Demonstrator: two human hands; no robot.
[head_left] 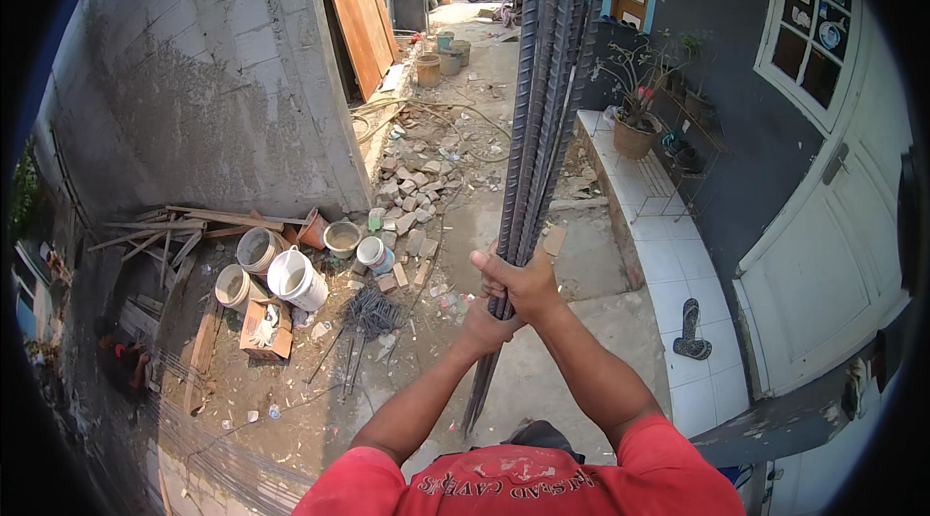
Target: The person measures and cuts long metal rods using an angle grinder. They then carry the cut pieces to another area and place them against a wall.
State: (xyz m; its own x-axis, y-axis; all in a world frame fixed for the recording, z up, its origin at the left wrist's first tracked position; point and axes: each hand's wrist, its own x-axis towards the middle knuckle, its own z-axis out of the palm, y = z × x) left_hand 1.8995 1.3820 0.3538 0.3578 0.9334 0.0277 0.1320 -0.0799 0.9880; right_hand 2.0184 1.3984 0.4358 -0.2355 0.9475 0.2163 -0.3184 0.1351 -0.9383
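A bundle of several ribbed steel rebars stands nearly upright in front of me, leaning a little to the right at the top. My right hand is wrapped round the bars at chest height, its thumb across their front. Just below and touching it, my left hand grips the same bundle. The lower ends of the bars reach down close to my body near the ground. Their upper ends run out of the picture at the top.
White buckets, a cardboard box and tangled wire lie to the left. Broken bricks cover the path ahead. At right, a tiled porch holds slippers and a potted plant. Another person crouches far left.
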